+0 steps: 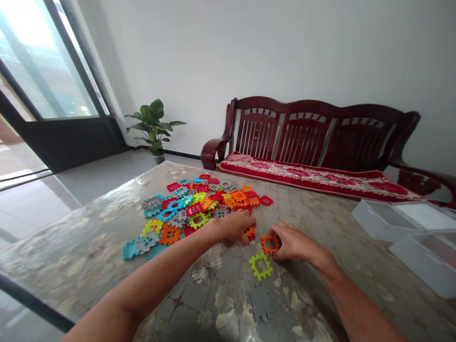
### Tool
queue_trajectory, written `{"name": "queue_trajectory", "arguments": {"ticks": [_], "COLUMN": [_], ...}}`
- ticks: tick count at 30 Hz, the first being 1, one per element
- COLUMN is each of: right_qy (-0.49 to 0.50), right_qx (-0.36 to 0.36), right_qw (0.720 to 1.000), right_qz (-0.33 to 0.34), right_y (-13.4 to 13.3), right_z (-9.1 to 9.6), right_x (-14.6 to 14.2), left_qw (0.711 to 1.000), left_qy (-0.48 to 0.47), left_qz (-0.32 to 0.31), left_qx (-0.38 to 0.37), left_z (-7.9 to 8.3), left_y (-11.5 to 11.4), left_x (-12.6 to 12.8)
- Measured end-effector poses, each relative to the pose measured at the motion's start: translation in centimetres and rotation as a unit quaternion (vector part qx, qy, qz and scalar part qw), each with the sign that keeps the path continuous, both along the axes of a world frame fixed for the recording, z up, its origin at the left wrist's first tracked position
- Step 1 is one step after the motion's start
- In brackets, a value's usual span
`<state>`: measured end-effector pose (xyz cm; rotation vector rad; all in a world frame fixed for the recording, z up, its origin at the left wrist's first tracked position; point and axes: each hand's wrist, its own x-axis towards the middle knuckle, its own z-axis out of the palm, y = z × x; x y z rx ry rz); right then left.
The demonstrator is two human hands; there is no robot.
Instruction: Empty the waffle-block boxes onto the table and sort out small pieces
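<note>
My right hand point(290, 241) pinches the edge of an orange square building tile point(270, 244) with a square opening, just beyond a lime-green tile frame point(260, 267). My left hand point(233, 225) is at the near right side of a pile of interlocking tiles point(192, 204), its fingers curled around an orange-red tile point(250, 232). Part of that tile is hidden by the fingers. Closer to me, a grey tile point(259, 302) lies flat on the table, apart from the green one. Red, blue, grey, orange and green tiles overlap in the pile.
Translucent plastic bins point(423, 256) stand at the table's right side. The table point(171, 313) has a floral, glossy cover. Behind it is a dark red wooden bench point(302, 133) with a patterned cushion point(320, 176). A potted plant point(155, 126) stands on the floor beyond the far left corner.
</note>
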<state>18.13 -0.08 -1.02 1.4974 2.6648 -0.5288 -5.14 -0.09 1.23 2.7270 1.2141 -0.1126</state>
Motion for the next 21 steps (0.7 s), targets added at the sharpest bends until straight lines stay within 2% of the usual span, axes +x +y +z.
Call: {"name": "queue_trajectory", "arguments": {"ticks": [4,8,13,17,21], "right_qy": [0.019,0.058,0.041,0.019,-0.009], "right_qx": [0.003,0.015,0.015,0.008,0.021], "right_qw": [1.000,0.994,0.984,0.980,0.978], "right_qz": [0.003,0.091,0.171,0.196,0.207], "right_y": [-0.4,-2.3,-4.2,-4.2,-4.4], "right_z": [1.0,2.3,2.0,1.9,2.2], "right_x": [-0.1,-1.5,-3.4,-3.7,-4.1], "left_qw": [0.998,0.990,0.989,0.985,0.974], "left_qy": [-0.058,-0.143,-0.134,-0.148,-0.173], "left_qz": [0.000,0.013,0.052,0.085,0.123], "left_qx": [-0.005,0.003,0.021,0.041,0.083], "left_z": [-0.2,-0.2,-0.4,-0.5,0.3], "left_y": [-0.7,-1.8,-3.1,-3.4,-3.3], "left_x": [-0.3,-1.1,-2.2,-3.2,-4.9]}}
